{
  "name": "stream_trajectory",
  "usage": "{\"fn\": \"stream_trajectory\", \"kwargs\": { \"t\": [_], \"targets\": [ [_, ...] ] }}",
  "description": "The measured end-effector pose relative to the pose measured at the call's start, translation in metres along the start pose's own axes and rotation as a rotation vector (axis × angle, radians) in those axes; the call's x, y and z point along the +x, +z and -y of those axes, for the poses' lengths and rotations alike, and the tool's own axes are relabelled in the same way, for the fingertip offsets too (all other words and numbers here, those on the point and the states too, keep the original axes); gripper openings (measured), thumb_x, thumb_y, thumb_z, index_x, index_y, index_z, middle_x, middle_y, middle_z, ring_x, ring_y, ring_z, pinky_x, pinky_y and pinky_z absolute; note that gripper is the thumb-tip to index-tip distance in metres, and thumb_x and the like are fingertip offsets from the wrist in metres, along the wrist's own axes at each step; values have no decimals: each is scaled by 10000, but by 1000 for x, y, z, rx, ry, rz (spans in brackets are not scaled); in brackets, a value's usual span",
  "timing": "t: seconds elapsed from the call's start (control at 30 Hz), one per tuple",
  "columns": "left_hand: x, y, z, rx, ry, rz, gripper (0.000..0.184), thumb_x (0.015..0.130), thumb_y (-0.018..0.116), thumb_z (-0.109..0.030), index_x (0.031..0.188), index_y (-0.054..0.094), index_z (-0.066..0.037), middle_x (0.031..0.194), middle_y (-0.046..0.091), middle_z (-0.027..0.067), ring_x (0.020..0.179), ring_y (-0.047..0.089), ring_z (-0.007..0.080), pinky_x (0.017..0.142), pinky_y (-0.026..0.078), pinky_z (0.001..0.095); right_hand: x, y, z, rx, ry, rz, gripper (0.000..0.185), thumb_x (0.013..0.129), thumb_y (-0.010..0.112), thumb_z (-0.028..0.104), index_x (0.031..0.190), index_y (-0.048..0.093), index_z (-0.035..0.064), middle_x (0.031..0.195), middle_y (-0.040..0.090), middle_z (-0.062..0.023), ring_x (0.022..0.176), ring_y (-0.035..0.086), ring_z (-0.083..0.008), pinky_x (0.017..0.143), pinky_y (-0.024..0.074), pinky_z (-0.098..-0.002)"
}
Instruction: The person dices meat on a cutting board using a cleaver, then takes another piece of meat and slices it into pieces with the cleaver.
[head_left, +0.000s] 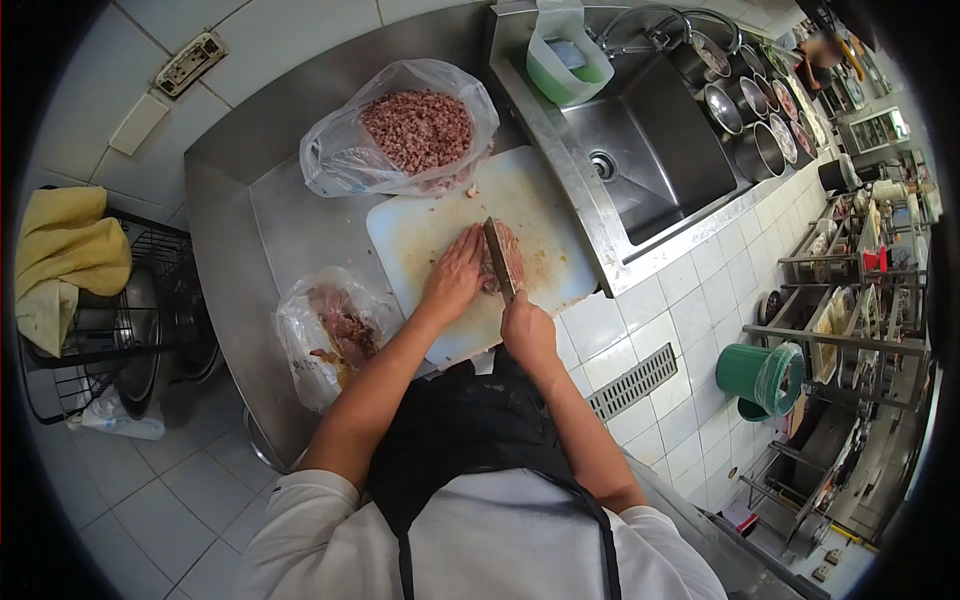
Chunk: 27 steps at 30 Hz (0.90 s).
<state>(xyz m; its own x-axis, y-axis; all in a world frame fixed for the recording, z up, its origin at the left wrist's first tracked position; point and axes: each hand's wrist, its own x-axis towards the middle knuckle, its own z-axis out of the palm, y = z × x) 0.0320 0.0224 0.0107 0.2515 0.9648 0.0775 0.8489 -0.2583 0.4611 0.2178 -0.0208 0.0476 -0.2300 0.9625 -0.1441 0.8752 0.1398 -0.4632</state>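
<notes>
My right hand (528,330) is closed around the handle of a knife (497,255), its broad blade pointing away from me. The blade stands against a piece of meat (512,257) on the white cutting board (400,230). On the left side of that meat lies my left hand (456,272), fingers together and pressing on it beside the blade. Beyond the board, an opened clear plastic bag (335,150) holds a heap of finely chopped meat (418,130). Left of my forearm, another plastic bag (300,345) contains larger meat pieces (345,325).
A steel sink (650,150) adjoins the counter at right, with a green-tinted container (565,75) at its corner. Several metal pots (760,152) line its far side. A wire rack (95,345) with a yellow cloth (75,245) stands left. A green bucket (750,372) sits farther right.
</notes>
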Motion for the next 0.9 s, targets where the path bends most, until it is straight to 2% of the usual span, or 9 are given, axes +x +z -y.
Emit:
{"fn": "stream_trajectory", "kwargs": {
  "t": [0.07, 0.17, 0.4, 0.57, 0.67, 0.73, 0.8, 0.87, 0.9],
  "targets": [
    [1, -1, -1, -7, -2, 10, 817, 926, 739, -249, 1557, 346, 89, 1667, 291, 243, 1528, 333, 407, 1266, 307, 477, 1, 1, 3, 14, 18, -12, 161, 967, 573, 124, 939, 542, -32, 700, 677, -285, 644, 693, -476, 612, 560, -577],
    [3, 0, 1, 11, -6, 32, 808, 927, 736, -256, 1552, 357, 89, 1660, 304, 249, 1522, 340, 412, 1266, 306, 476, 4, 3, 5, -29, 49, 48, 214, 956, 575, 123, 1040, 541, -71, 737, 701, -283, 676, 718, -457, 618, 581, -546],
    [4, 1, 0, 28, -19, 77, 795, 937, 721, -281, 1551, 370, 81, 1655, 320, 252, 1529, 332, 403, 1274, 292, 465, 39, 4, 10, 131, -3, -70, 360, 947, 568, 112, 1230, 522, -106, 790, 699, -331, 716, 707, -500, 680, 569, -598],
    [3, 8, 5, 43, 14, 50, 804, 945, 706, -307, 1562, 362, 78, 1676, 285, 245, 1548, 305, 386, 1288, 270, 447, 7, -8, 1, 28, 97, 168, 353, 951, 572, 128, 1221, 522, -94, 821, 708, -322, 765, 716, -500, 701, 579, -584],
    [3, 9, 6, -13, 9, 49, 800, 936, 722, -264, 1564, 353, 68, 1683, 254, 249, 1549, 292, 403, 1286, 267, 455, 19, 3, 0, 36, 36, 137, 304, 956, 568, 137, 1165, 545, -83, 829, 709, -324, 762, 716, -500, 705, 581, -583],
    [1, 9, 8, 6, 10, 73, 809, 931, 729, -261, 1564, 350, 71, 1682, 255, 250, 1551, 289, 403, 1285, 269, 459, 52, 37, -3, 140, -21, -85, 518, 937, 587, 136, 1379, 441, -93, 811, 703, -327, 731, 698, -515, 706, 564, -612],
    [2, 5, 10, 18, 5, 83, 805, 942, 718, -278, 1565, 349, 74, 1683, 259, 248, 1552, 288, 400, 1285, 269, 460, 55, 42, 3, 146, -105, -243, 303, 940, 580, 129, 1153, 511, -76, 795, 703, -314, 735, 710, -499, 692, 579, -589],
    [4, 3, 7, 9, 4, 90, 790, 970, 689, -314, 1566, 351, 79, 1686, 264, 244, 1554, 290, 392, 1287, 265, 457, 45, 36, 0, 102, -54, -151, 218, 940, 577, 122, 1030, 541, -73, 767, 701, -302, 719, 715, -487, 665, 587, -571],
    [3, 5, 8, 15, 14, 81, 791, 969, 691, -315, 1568, 351, 75, 1687, 264, 242, 1553, 293, 392, 1286, 266, 458, 22, 28, -6, 59, 41, 18, 218, 938, 577, 118, 1021, 536, -79, 747, 698, -296, 702, 714, -483, 644, 586, -566]
  ]
}}
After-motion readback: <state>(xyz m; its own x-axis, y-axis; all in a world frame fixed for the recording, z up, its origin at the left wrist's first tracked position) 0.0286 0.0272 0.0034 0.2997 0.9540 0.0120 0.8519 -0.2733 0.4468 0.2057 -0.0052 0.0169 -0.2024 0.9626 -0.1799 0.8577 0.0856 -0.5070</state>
